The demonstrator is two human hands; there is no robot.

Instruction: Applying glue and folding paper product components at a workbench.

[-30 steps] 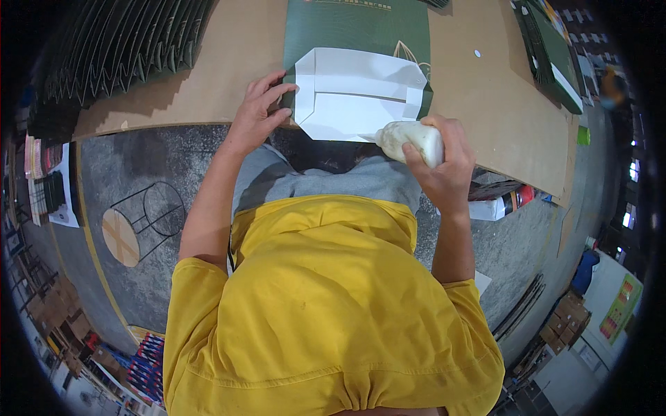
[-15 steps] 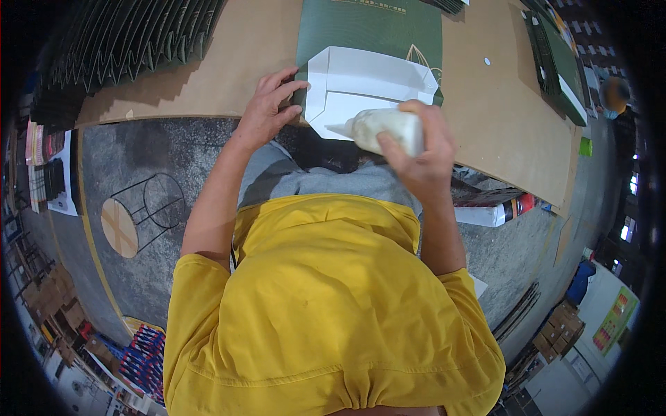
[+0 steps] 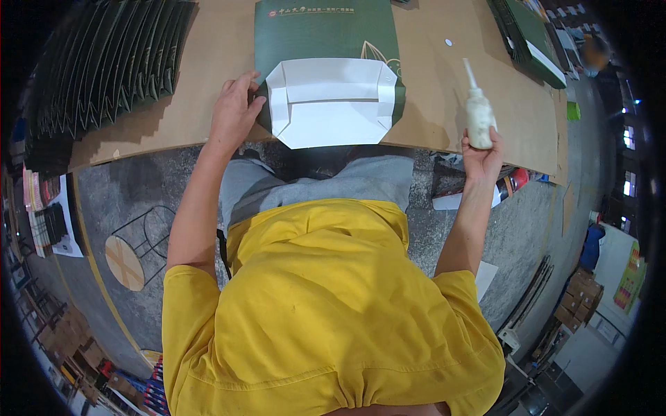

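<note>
A green paper bag (image 3: 326, 36) lies flat on the table, its white bottom flaps (image 3: 333, 126) folded open toward me. At the bag's left edge rests my left hand (image 3: 232, 114), thumb and fingers apart; its fingertips touch the green edge. My right hand (image 3: 483, 158) is closed round the lower end of a squeeze bottle (image 3: 480, 114) with a thin nozzle. The bottle is held upright, nozzle pointing away from me, to the right of the bag and apart from it. Pale, whitish contents show through its wall.
Several folded dark green bags (image 3: 118, 55) stand in a row at the left of the brown table (image 3: 444, 90). More green bags (image 3: 531, 41) are stacked at the far right. A small white disc (image 3: 449, 42) lies between. On the floor at left is a tipped stool (image 3: 125, 263).
The bottle has gone from nozzle-down over the white flaps to upright at the right, in my right hand. My left hand stays beside the bag's left edge. The whole view has shifted.
</note>
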